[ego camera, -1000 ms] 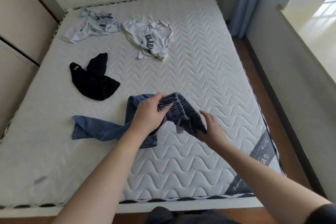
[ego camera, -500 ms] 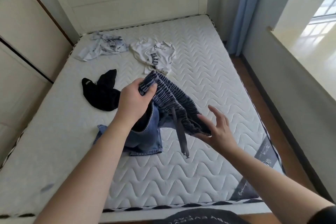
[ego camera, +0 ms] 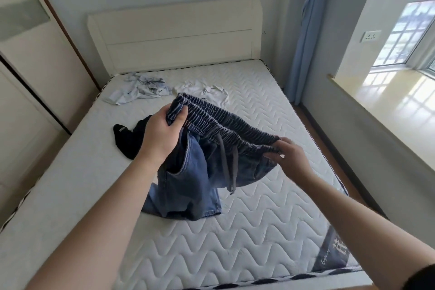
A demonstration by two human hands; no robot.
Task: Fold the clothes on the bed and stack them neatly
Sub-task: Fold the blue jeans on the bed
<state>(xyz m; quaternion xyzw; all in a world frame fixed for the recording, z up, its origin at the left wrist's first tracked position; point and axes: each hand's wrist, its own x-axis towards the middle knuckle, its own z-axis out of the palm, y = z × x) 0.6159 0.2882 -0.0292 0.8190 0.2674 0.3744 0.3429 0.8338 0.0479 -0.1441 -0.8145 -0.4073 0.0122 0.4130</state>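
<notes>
— Item one?
— Blue jeans, centre of the frame. We hold them up by the gathered elastic waistband; the legs hang down and the lower end bunches on the mattress. A grey drawstring dangles from the waistband.
— Who holds what?
— Our left hand grips the waistband's left end, fingers curled round the fabric. Our right hand pinches the right end between thumb and fingertips.
— Other garments?
— A black garment, crumpled, left of centre, partly hidden behind our left hand. A pale patterned shirt, rumpled, in the upper left of the bed. A white T-shirt just to its right, its lower part hidden by the jeans.
— Surroundings?
— A cream headboard at top centre, a blue curtain to its right, a window at the upper right edge.
</notes>
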